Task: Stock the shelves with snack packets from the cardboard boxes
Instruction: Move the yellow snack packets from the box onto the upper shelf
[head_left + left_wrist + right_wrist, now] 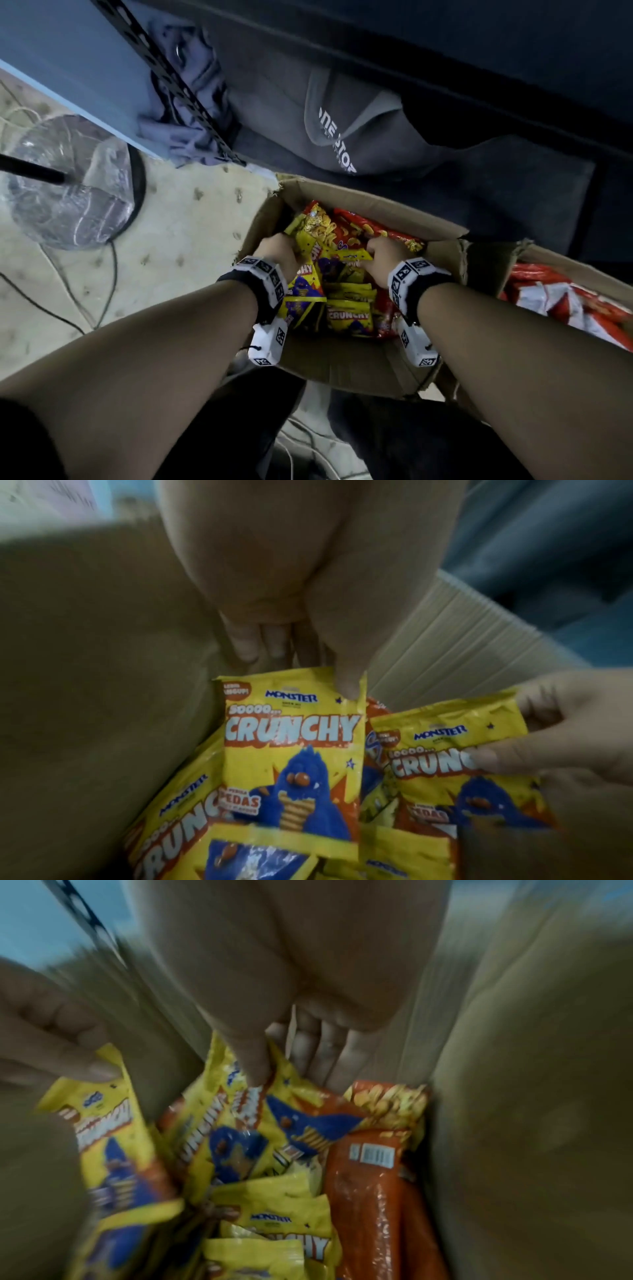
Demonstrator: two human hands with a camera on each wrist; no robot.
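An open cardboard box [342, 363] on the floor holds several yellow "Crunchy" snack packets [349, 311] and red packets [370, 226]. Both my hands are inside it. My left hand [279, 248] pinches the top edge of one yellow packet [291, 750], with the thumb [346, 685] in front and the fingers [253, 642] behind. On the right side of the box, my right hand [383, 260] pinches a second yellow packet [240, 1123] between thumb [253, 1064] and fingers [325, 1047]. A long orange packet [369, 1191] lies against the box's right wall.
A second cardboard box [548, 260] with red-and-white packets [565, 301] stands to the right. The dark shelf unit with a slotted black post [164, 78] and a grey garment [342, 130] is just beyond. A plastic-wrapped fan base [75, 185] and cables lie on the floor to the left.
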